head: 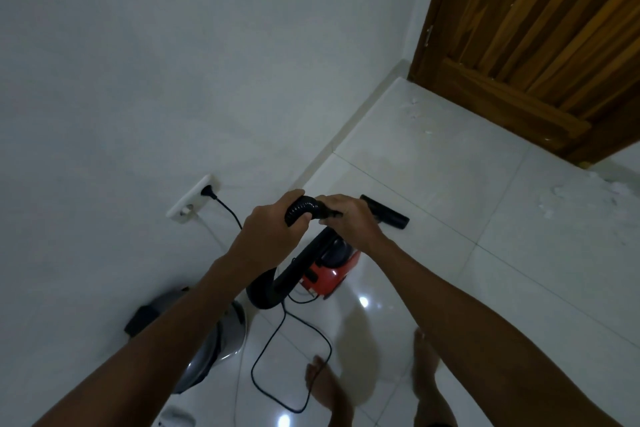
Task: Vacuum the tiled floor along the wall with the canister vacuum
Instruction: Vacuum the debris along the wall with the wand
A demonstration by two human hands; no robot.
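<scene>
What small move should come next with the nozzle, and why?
Probably slide the floor nozzle forward along the baseboard toward the wooden door. Both the left hand and right hand grip the hose, and white debris lies ahead on the tiles.

Glossy white tiled floor (433,184) here, with a red canister vacuum (329,274), its looping black cord (277,350), a black nozzle (388,213), and bare feet (318,378) on it.

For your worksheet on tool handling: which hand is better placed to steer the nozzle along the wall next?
Probably the right hand: it grips the tube end nearest the nozzle. The left hand holds the hose farther back.
</scene>
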